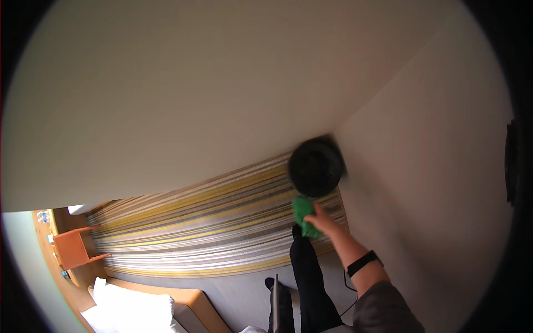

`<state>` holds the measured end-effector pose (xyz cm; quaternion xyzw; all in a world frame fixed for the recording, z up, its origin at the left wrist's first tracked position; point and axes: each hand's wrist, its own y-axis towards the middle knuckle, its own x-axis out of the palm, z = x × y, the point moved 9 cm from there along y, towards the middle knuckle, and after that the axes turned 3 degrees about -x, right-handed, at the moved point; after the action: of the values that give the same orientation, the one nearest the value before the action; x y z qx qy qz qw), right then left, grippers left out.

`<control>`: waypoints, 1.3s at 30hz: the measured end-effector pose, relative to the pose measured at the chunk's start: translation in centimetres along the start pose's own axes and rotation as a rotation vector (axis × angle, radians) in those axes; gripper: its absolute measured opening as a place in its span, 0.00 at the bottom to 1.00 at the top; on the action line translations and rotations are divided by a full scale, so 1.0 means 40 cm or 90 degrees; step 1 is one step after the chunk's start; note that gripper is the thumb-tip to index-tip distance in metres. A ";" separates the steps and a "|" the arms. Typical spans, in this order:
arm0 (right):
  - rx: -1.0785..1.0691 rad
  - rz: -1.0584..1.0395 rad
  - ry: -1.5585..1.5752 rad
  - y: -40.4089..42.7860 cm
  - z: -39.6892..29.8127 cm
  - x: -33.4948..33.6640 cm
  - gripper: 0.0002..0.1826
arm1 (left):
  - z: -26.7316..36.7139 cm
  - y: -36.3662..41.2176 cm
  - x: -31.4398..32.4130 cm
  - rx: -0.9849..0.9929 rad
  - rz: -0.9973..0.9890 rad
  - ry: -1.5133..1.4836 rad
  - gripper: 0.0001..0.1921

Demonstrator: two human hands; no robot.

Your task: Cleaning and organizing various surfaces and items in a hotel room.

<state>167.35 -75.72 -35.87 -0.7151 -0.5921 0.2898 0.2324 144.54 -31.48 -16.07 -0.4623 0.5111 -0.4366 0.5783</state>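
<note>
My right hand [321, 219] is closed around a green fluffy cleaning cloth or duster head [305, 216]. The cloth hangs just this side of a round black bin [315, 168], which stands on the floor in the corner where two pale walls meet. Inside the bin it is too dark to make out any contents. A black band [361, 263] circles my right forearm. My left hand is out of view.
Striped carpet [200, 233] runs along the wall [187, 104]. My legs [310, 279] stand beside a thin grey upright edge [275, 304]. A dark cord [347, 283] lies near my right arm. Farther off are white bedding [137, 308], an orange chair [71, 249] and a wooden desk [41, 241].
</note>
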 end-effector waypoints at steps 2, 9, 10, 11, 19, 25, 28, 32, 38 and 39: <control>0.033 -0.073 -0.004 -0.081 -0.014 0.114 0.34 | 0.013 -0.013 0.009 -0.010 -0.003 0.007 0.19; 0.066 -0.182 0.076 -0.304 0.094 0.399 0.41 | 0.056 -0.024 0.015 0.007 -0.041 0.031 0.19; 0.077 -0.194 0.091 -0.325 0.062 0.399 0.41 | 0.060 -0.023 0.016 0.014 -0.048 0.029 0.19; 0.069 -0.191 0.090 -0.326 0.055 0.402 0.41 | 0.067 -0.019 0.016 0.020 -0.055 0.024 0.19; -0.028 0.013 0.134 -0.266 0.079 0.259 0.32 | 0.113 0.046 -0.025 0.113 -0.137 -0.026 0.20; -0.078 -0.025 0.202 -0.317 0.021 0.485 0.28 | 0.213 0.042 -0.269 0.277 -0.190 -0.197 0.20; -0.109 -0.087 0.186 -0.398 -0.049 0.737 0.25 | 0.218 0.018 -0.506 0.381 -0.207 -0.353 0.20; -0.097 -0.401 0.127 -0.538 -0.241 1.072 0.24 | 0.186 -0.028 -0.787 0.520 -0.258 -0.543 0.20; -0.167 -0.531 -0.129 -0.576 -0.490 1.532 0.24 | 0.163 -0.006 -1.101 0.609 -0.208 -0.864 0.21; -0.170 -0.525 -0.146 -0.555 -0.522 1.584 0.24 | 0.183 0.014 -1.146 0.600 -0.195 -0.901 0.21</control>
<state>174.21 -9.07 -14.57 -0.4065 -0.8818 0.1716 0.1667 147.42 14.09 -7.69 -0.4011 -0.2717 -0.2853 0.8270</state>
